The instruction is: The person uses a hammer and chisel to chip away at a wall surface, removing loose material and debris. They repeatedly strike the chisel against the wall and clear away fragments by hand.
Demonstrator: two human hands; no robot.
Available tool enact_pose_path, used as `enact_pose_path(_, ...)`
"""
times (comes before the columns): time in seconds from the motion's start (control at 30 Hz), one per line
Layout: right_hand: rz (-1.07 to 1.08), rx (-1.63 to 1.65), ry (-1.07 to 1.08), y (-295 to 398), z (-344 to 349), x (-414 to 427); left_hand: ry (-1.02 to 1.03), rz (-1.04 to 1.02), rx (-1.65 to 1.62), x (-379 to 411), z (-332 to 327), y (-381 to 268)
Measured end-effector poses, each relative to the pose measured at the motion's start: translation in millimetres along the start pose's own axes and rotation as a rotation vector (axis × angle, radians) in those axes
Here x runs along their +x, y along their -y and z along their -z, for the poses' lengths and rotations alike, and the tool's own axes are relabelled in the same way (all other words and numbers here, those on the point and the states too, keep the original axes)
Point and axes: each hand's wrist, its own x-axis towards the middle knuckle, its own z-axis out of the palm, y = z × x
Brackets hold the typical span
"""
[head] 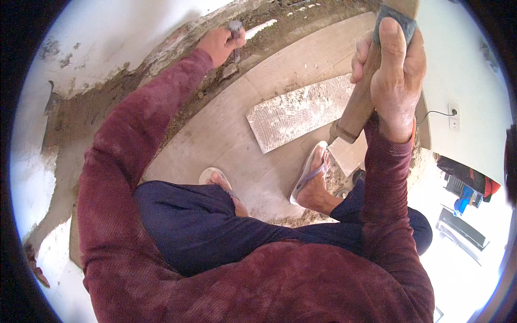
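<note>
My left hand (223, 45) grips a metal chisel (235, 27), its round struck end facing me and its shaft pointing down at the base of the wall. Around its lower end lie broken mortar and dirt, and the exact contact point cannot be seen. Raised at the upper right, my right hand (398, 76) is closed around the wooden handle (357, 109) of a hammer-like tool. Grey wrapping (398, 24) covers part of that handle above my fingers. The tool's head is cut off by the top of the picture.
A tile (299, 111) with ridged, adhesive-crusted backing lies on the tiled floor (194, 149). A smaller tile piece (349, 155) is near my right foot. The wall (101, 52) at left has stripped plaster. At right, a cord is plugged into a socket (453, 115).
</note>
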Motion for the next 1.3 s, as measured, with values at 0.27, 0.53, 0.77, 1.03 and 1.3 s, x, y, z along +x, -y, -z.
enact_pose_path(0.27, -0.308, -0.014, 0.046, -32.7, -1.6, -28.3, 0.023, -0.146, -0.141, 20.4, -21.5, -3.0)
enact_pose_path(0.53, -0.354, -0.032, 0.107, -39.7, -3.3, -31.2, 0.092, -0.102, -0.187, 16.3, -29.0, -8.3)
enact_pose_path(0.77, -0.337, -0.122, 0.179, -48.8, -6.0, -30.8, 0.105, -0.127, -0.252, 13.9, -42.7, -0.5)
enact_pose_path(1.03, 0.447, -0.469, -0.104, -25.7, 13.8, 5.4, 0.15, -0.184, -0.225, 7.7, -41.0, -11.7)
enact_pose_path(1.3, 0.134, -0.632, 0.227, -83.4, -12.9, -34.0, 0.158, -0.119, -0.15, 22.0, -54.5, -18.7)
